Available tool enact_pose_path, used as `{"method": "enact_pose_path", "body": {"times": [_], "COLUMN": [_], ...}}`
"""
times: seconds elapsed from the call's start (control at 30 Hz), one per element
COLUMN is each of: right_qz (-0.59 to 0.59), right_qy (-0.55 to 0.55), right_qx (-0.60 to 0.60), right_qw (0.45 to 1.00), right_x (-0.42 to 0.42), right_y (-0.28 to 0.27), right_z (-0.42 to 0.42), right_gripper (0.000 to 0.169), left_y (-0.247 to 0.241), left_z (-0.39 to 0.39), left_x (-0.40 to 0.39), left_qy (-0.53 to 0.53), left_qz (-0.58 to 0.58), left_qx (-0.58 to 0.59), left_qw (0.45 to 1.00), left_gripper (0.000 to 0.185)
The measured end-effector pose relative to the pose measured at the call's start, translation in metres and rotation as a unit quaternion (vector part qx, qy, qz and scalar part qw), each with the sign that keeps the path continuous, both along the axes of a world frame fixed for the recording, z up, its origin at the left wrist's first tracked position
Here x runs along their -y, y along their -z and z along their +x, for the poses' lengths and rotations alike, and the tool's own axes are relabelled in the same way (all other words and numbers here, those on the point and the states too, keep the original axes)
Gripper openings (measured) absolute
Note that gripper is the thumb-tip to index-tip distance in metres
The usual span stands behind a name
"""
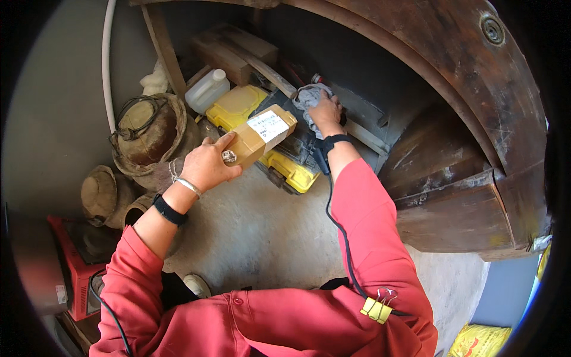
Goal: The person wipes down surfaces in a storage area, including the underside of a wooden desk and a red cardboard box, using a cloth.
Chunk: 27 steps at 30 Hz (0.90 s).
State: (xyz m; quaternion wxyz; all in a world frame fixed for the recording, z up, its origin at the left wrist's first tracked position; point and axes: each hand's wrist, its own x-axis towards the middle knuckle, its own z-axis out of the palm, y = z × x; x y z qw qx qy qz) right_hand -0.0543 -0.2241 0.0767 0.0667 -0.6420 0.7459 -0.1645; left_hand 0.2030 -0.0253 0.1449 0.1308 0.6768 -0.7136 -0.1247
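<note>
A long cardboard box [256, 134] with a white printed label is gripped at its near end by my left hand [207, 163]. My right hand [328, 111] presses a crumpled grey cloth [310, 100] over the dark top of a tool case behind the box. Under the box lies the black and yellow tool case [296, 172], its yellow front edge showing. The box covers part of that case, so I cannot tell whether it rests on it or is held just above.
Left of the case stand a white plastic jug [207, 91] and brown earthenware jars [147, 129]. Wooden beams [236, 53] lie behind. A dark wooden cabinet [455, 214] rises at the right. A red appliance [80, 267] sits at lower left, a yellow bag [479, 341] at lower right.
</note>
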Motion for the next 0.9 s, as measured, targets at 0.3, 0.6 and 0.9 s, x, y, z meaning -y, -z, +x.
{"method": "enact_pose_path", "body": {"times": [0.3,0.6,0.9], "right_qz": [0.083,-0.027,-0.058], "right_qy": [-0.342,-0.037,-0.401], "right_qx": [-0.036,-0.088,-0.136], "right_qw": [0.935,0.995,0.904], "right_x": [-0.050,0.032,-0.043], "right_y": [-0.027,0.017,-0.007], "right_z": [0.013,0.052,0.113], "right_gripper": [0.064,0.044,0.036], "left_y": [-0.009,-0.008,-0.009], "left_z": [0.080,0.082,0.090], "left_x": [0.013,0.024,0.029], "left_qy": [-0.097,-0.097,-0.140], "left_qz": [-0.040,-0.038,-0.053], "left_qx": [-0.130,-0.287,-0.322], "left_qw": [0.986,0.952,0.935], "left_gripper": [0.066,0.068,0.069]}}
